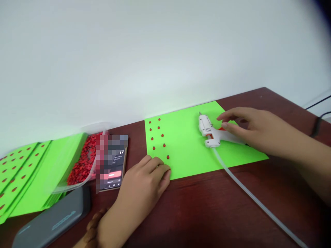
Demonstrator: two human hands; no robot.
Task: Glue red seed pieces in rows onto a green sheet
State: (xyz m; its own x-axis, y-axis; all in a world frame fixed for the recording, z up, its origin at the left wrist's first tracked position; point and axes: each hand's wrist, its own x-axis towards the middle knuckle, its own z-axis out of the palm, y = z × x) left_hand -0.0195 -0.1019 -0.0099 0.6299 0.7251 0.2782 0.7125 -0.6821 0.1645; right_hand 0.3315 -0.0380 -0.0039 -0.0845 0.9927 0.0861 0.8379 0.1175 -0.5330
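On a dark wooden table, we see a bright green sheet lying in front of two bare hands. Small red pieces form two uneven columns at its left end: four visible in the outer column, five in the inner. The wide stretch to their right bears no pieces; a white glue gun lies across it, nozzle pointing away from us. A long, pale stick trails from its back over the table towards us.

The left hand rests at the sheet's near left corner, fingers curled under. We cannot tell whether they pinch a piece or only press the paper, nor whether a piece lies beneath. The right hand is above the gun's handle, thumb and fingers parted and closed on nothing; we cannot be sure whether they touch it.

At far left lie dotted sheets with more rows than this one. Beside them, a clear tub holds many red bits, so supply looks ample. Judging by those sheets, we would call this one only begun, with most of its surface left to fill.
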